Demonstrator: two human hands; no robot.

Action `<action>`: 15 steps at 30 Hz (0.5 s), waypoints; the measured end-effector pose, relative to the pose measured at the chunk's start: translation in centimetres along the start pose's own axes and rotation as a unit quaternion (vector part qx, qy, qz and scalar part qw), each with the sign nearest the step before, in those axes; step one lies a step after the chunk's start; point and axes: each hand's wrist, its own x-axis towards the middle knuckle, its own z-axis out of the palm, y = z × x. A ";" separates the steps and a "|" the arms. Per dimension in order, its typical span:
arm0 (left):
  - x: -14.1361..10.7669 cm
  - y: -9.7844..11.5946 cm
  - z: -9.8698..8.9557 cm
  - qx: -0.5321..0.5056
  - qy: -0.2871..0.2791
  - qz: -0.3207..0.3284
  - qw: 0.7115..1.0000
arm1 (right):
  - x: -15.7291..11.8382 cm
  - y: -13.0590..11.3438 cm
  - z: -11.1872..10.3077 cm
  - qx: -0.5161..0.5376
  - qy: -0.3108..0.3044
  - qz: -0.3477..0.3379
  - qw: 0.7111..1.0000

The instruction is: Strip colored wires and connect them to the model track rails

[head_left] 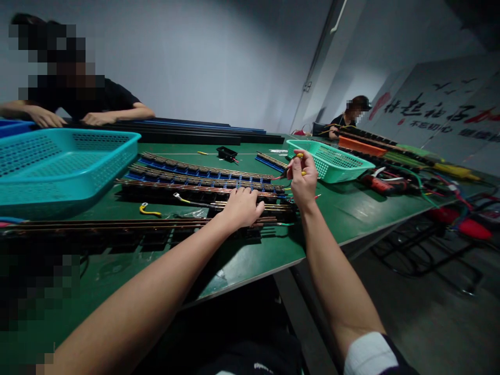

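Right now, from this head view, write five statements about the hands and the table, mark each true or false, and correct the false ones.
1. The left hand lies over the railed strips. True.
2. The right hand lies flat on the table. False: the right hand is raised, fingers closed around small yellow pieces.
3. A turquoise basket is at the left of the picture. True.
4. The mint-green basket stands on the floor. False: the mint-green basket stands on the green table.
5. A small black box lies beyond the strips. True.

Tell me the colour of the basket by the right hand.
The basket is mint green, seen best in the head view.
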 end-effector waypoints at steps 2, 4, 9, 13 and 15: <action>0.0 0.0 0.0 -0.002 0.001 0.001 1.000 | 0.0 0.9 -0.4 0.015 -0.001 0.005 1.000; 0.0 0.0 0.0 -0.004 0.002 0.000 1.000 | 0.0 1.4 -0.7 0.026 -0.001 0.005 1.000; 0.0 0.0 0.0 -0.001 0.001 0.000 1.000 | 0.6 2.8 -0.5 0.016 -0.008 0.026 0.999; 0.0 0.1 -0.2 -0.001 0.000 0.001 1.000 | 0.7 4.0 -0.2 0.008 -0.032 0.029 0.999; 0.0 0.1 -0.2 -0.003 -0.001 0.001 1.000 | 0.6 4.4 -0.2 -0.007 -0.038 0.041 0.998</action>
